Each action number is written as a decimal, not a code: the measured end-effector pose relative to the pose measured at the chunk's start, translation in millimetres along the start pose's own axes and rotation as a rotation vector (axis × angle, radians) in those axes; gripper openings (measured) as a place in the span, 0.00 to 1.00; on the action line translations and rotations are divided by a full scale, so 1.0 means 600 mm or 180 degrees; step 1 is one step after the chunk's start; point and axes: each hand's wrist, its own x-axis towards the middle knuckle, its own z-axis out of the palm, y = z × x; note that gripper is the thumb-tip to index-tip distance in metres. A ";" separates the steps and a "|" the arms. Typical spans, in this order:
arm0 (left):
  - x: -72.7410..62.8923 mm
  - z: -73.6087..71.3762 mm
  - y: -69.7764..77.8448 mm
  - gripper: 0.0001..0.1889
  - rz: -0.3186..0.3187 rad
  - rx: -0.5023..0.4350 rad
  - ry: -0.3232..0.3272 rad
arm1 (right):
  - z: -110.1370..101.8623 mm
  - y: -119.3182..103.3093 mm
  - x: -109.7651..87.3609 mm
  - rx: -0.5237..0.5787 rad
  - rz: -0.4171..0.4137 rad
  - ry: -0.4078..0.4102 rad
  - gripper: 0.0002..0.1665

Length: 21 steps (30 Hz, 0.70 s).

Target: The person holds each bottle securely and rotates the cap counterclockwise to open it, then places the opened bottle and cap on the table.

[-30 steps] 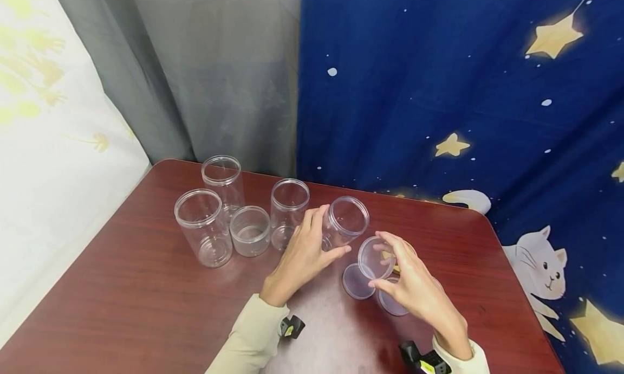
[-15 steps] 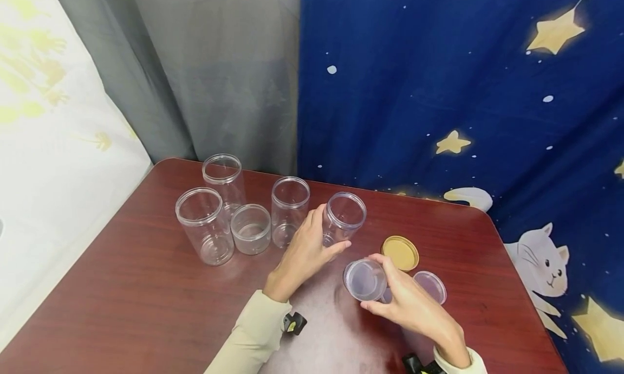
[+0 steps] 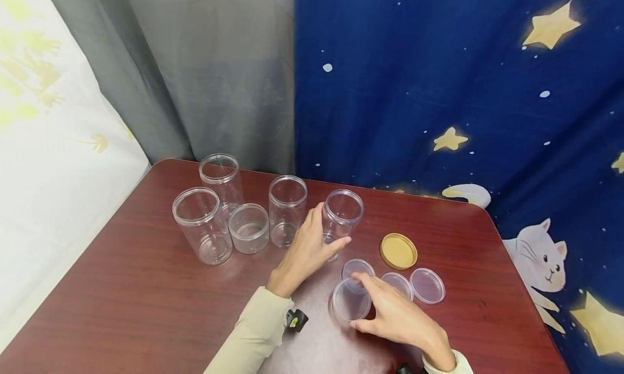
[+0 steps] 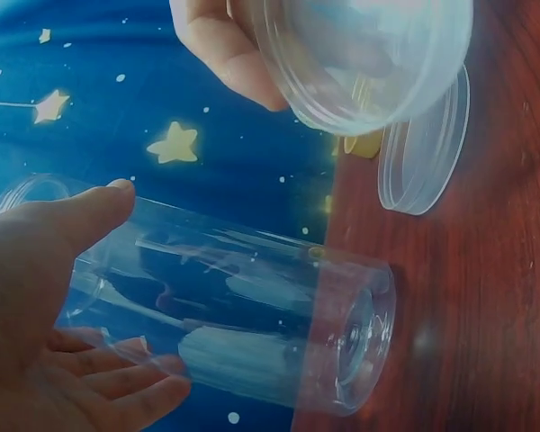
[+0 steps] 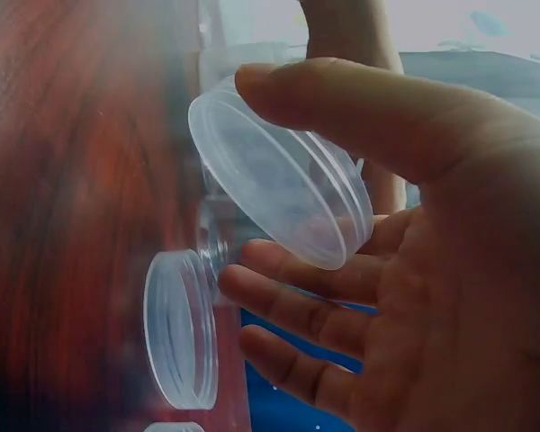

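My left hand (image 3: 304, 249) holds a tall clear plastic jar (image 3: 343, 214) by its side, thumb on one side and fingers on the other. This jar is open at the top and stands on the table. My right hand (image 3: 397, 311) pinches a clear round lid (image 5: 279, 180) at its edge, tilted and raised above the table in front of the jar. Another clear lid (image 3: 358, 266) lies just behind the held one. Two more clear lids, one beside my right fingers (image 3: 398, 283) and one farther right (image 3: 427, 285), lie flat near a gold lid (image 3: 398, 251).
To the left stand several more uncapped clear jars: a tall front one (image 3: 202, 227), a tall rear one (image 3: 221, 181), a short one (image 3: 249, 230) and another tall one (image 3: 287, 206). The reddish-brown table (image 3: 122, 287) ends at grey and blue curtains.
My right hand has carried its lid toward me and leftward, uncovering the gold lid and the clear lids on the right. The jar at my left hand has gone from tilted to more upright.
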 end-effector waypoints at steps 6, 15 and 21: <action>0.001 0.008 -0.005 0.46 -0.0054 -0.0049 0.0039 | 0.018 -0.009 0.007 -0.0134 -0.0213 0.0054 0.46; 0.000 0.012 -0.010 0.46 -0.0114 -0.0072 0.0022 | 0.046 -0.021 0.016 -0.0292 -0.0369 0.0123 0.47; 0.000 0.009 -0.008 0.47 -0.0189 -0.0094 -0.0038 | 0.057 -0.024 0.016 -0.0419 -0.0282 0.0113 0.47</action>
